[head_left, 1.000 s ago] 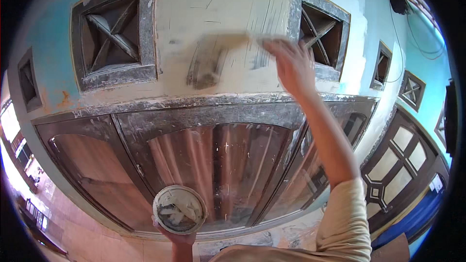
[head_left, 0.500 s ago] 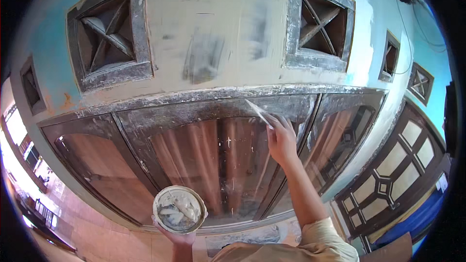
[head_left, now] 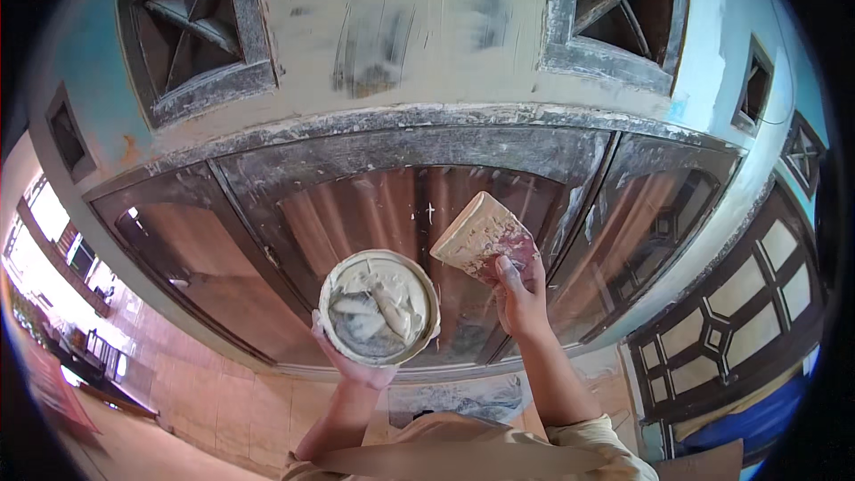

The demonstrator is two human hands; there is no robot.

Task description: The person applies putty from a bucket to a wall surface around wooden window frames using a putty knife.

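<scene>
My left hand [head_left: 354,367] is wrapped round the underside and left edge of a round bowl [head_left: 327,305]. Creamy white putty [head_left: 403,287] lies inside, heaped toward the right, while the left of the bottom shows grey. In my right hand [head_left: 524,303] is a wide, flat putty scraper [head_left: 485,233], its thumb pressed on the face. Dried, crusted putty covers the scraper, with a reddish patch near the grip. The blade points up and left, just to the right of the bowl and apart from it. Both hands are in front of the glazed window [head_left: 356,205].
Above the window's worn wooden frame [head_left: 401,147], the wall [head_left: 463,44] has pale filler with grey smears. Square vents [head_left: 191,27] with crossed bars flank it. A panelled door [head_left: 739,303] stands at right. A stained sheet [head_left: 472,395] lies on the tiled floor [head_left: 223,410].
My right hand has come down from the window's top frame with the scraper, turning its broad face into view. The bowl has risen and moved right, nearer the scraper. The view has tilted down.
</scene>
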